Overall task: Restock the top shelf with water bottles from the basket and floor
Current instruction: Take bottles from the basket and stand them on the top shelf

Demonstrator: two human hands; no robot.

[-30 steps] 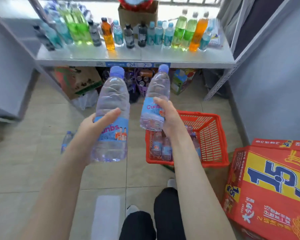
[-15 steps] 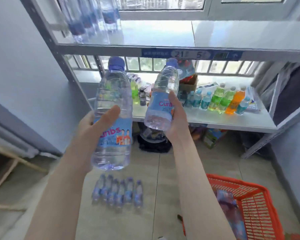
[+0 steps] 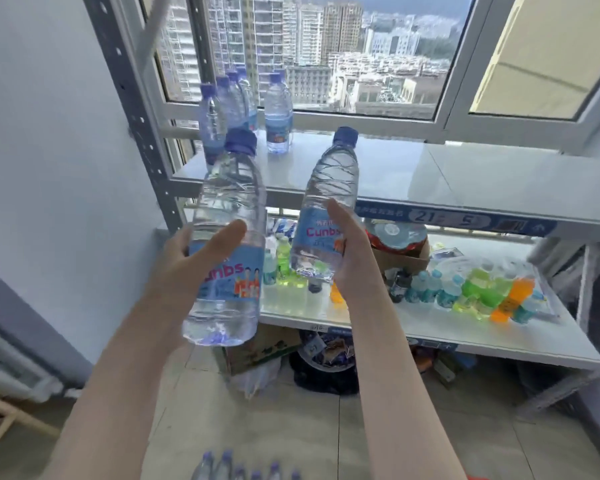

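My left hand [image 3: 191, 261] grips a clear water bottle [image 3: 227, 216] with a blue cap and blue label, held upright in front of the top shelf's left end. My right hand [image 3: 349, 251] holds a second, similar water bottle [image 3: 328, 188], tilted slightly right, its cap level with the top shelf [image 3: 465, 178]. Several water bottles [image 3: 238, 109] stand at the back left of that shelf. More water bottles [image 3: 243, 471] lie in a row on the floor at the bottom edge. The basket is out of view.
The middle shelf [image 3: 413, 323] carries several coloured drink bottles [image 3: 485, 296] and a cardboard box [image 3: 402, 254]. Boxes and bags sit under it on the tiled floor. A window stands behind the rack; a grey upright [image 3: 132, 109] frames its left side.
My view has tilted up from the basket and floor to the top shelf. Both hands have lifted their bottles towards the shelf's front edge.
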